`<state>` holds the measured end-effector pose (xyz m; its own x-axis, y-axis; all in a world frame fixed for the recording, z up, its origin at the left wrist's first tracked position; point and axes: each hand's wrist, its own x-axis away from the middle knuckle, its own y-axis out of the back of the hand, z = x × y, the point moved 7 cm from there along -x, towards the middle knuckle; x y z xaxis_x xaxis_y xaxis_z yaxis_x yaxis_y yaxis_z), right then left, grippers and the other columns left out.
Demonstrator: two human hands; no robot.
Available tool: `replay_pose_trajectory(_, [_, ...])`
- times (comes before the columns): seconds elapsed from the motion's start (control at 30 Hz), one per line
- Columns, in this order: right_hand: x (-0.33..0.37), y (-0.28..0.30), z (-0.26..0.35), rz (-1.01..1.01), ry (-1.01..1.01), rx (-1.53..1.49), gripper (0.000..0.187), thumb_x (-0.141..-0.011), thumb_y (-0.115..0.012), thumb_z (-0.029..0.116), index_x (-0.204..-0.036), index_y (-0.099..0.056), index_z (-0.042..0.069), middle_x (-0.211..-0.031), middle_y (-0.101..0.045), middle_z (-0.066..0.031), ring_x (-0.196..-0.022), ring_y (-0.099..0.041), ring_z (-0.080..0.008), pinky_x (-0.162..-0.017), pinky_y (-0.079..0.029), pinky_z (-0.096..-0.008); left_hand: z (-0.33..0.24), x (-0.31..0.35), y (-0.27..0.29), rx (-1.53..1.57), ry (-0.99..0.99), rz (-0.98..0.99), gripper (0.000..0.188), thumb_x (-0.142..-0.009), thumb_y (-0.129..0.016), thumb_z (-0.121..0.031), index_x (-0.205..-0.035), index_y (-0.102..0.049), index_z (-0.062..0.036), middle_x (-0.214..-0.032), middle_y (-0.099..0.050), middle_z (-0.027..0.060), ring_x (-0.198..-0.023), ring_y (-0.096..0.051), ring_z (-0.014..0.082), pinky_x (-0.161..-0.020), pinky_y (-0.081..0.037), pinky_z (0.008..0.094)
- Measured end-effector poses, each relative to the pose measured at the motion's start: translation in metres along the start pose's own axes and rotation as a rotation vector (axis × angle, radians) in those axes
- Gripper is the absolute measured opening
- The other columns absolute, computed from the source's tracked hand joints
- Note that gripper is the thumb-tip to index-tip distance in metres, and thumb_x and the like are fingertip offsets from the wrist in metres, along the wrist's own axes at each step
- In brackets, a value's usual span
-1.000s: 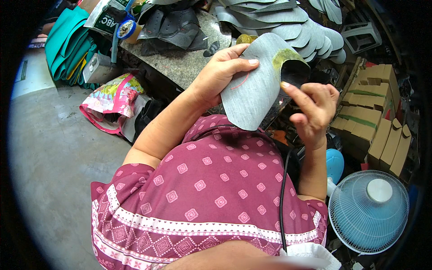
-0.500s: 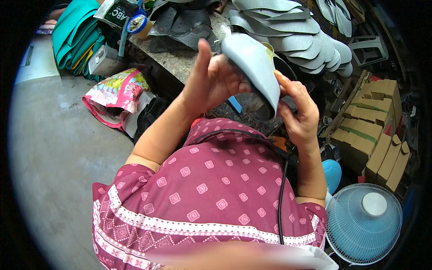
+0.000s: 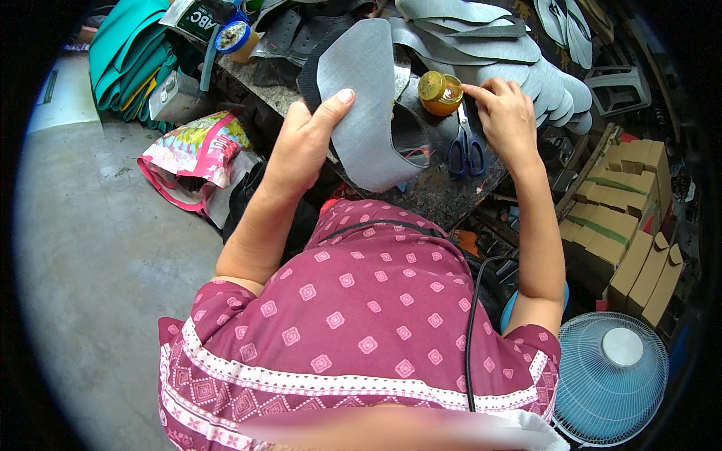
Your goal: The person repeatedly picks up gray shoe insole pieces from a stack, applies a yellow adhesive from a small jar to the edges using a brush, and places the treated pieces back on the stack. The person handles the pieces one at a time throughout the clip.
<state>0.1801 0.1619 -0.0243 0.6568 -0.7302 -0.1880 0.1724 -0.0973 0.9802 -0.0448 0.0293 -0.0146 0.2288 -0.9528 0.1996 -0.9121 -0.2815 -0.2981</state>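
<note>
My left hand (image 3: pixel 301 146) grips a curved, flexible grey sheet piece (image 3: pixel 357 101) that looks like a shoe upper, thumb on its grey face and fingers behind. A dark layer shows along its left edge. My right hand (image 3: pixel 508 124) is at the right rim of a small glass jar (image 3: pixel 433 92) holding amber, glue-like stuff. Its fingers are bent in together by the rim; whatever they pinch, if anything, is too small to make out. Dark-blue-handled scissors (image 3: pixel 468 150) lie on the worktable (image 3: pixel 444 197), just below the jar.
Stacked grey sole-shaped pieces (image 3: pixel 500 52) spread behind the jar. Dark shoe uppers (image 3: pixel 304 37) and a blue-rimmed tub (image 3: pixel 235 41) sit at the back left. Cardboard boxes (image 3: pixel 613 218) and a fan (image 3: pixel 613 376) stand right; a pink-edged bag (image 3: pixel 199 154) is left.
The grey piece, earlier held up between both hands, is now in my left hand alone, moved left with its flat face showing. My right hand has let go and moved to the jar.
</note>
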Motion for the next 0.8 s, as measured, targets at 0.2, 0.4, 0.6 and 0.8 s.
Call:
replay_pose_trajectory(0.2, [-0.023, -0.053, -0.002, 0.012, 0.075, 0.241, 0.035, -0.081, -0.059, 0.013, -0.106, -0.075, 0.031, -0.124, -0.061, -0.0028, -0.12, -0.053, -0.024, -0.096, -0.04, -0.0449, -0.003, 0.0, -0.005, 0.089, -0.016, 0.14, 0.039, -0.094, -0.067, -0.02, -0.12, -0.057, 0.0066, -0.107, -0.068, 0.0117, -0.093, -0.066, 0.0166, -0.084, -0.054, 0.0302])
replay_pose_trajectory(0.4, [-0.02, -0.038, 0.0, -0.106, 0.086, 0.241, 0.035, -0.082, -0.059, 0.01, -0.105, -0.075, 0.032, -0.122, -0.062, -0.001, -0.118, -0.054, -0.0231, -0.098, -0.037, -0.0474, 0.001, -0.005, -0.006, 0.09, 0.014, 0.146, 0.037, -0.093, -0.068, -0.017, -0.119, -0.057, 0.0061, -0.11, -0.067, 0.0129, -0.096, -0.066, 0.0179, -0.086, -0.053, 0.0309])
replay_pose_trajectory(0.6, [0.001, -0.021, -0.006, -0.021, 0.019, 0.081, 0.033, -0.076, -0.064, 0.007, -0.098, -0.075, 0.027, -0.117, -0.065, -0.0006, -0.117, -0.054, -0.022, -0.098, -0.036, -0.0478, 0.015, -0.014, -0.01, 0.274, 0.096, 0.075, 0.037, -0.094, -0.064, -0.013, -0.124, -0.054, 0.0058, -0.11, -0.066, 0.0137, -0.097, -0.067, 0.0209, -0.086, -0.055, 0.0343])
replay_pose_trajectory(0.8, [0.018, 0.044, 0.011, -0.157, -0.055, -0.884, 0.029, -0.089, -0.058, 0.009, -0.115, -0.071, 0.011, -0.126, -0.062, -0.0092, -0.122, -0.052, -0.0247, -0.107, -0.034, -0.0394, 0.024, -0.014, -0.027, 0.404, 0.112, 0.057, 0.036, -0.095, -0.06, -0.01, -0.127, -0.052, 0.0045, -0.116, -0.064, 0.0152, -0.103, -0.066, 0.0227, -0.091, -0.054, 0.0358])
